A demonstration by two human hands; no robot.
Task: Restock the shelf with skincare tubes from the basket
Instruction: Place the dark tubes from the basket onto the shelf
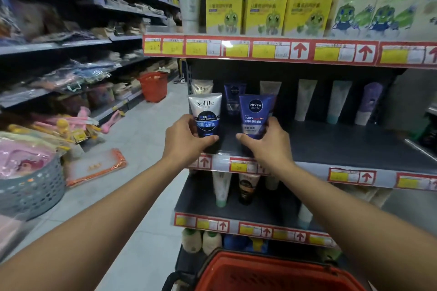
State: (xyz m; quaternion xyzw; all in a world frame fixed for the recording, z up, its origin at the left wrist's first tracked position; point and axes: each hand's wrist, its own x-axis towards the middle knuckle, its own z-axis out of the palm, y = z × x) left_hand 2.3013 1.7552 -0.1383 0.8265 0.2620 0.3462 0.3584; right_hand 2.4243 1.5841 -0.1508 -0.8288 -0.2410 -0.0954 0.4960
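- While both arms reach up from the bottom corners toward the centre of the frame, each hand grips one tube at the front edge of the middle shelf (pixel 343 144).
- At centre left, the left hand (pixel 183 140) is clamped on the white and blue Softto tube (pixel 206 114), thumb across its lower front, fingers wrapped behind.
- Just right of it, the right hand (pixel 269 146) is clamped on the blue Nivea Men tube (pixel 256 114), thumb pressed on its lower left edge.
- Both tubes stand upright, cap end down, side by side but apart.
- Behind them, toward the back of the same shelf, a row of other tubes (pixel 306 99) stands upright, running to the right of the frame.
- At the bottom centre, the rim of the red basket (pixel 267 258) shows; its contents cannot be made out.
- Yellow boxes (pixel 266 10) line the upper shelf at top centre.
- A second red basket (pixel 153 86) sits on the aisle floor at centre left.
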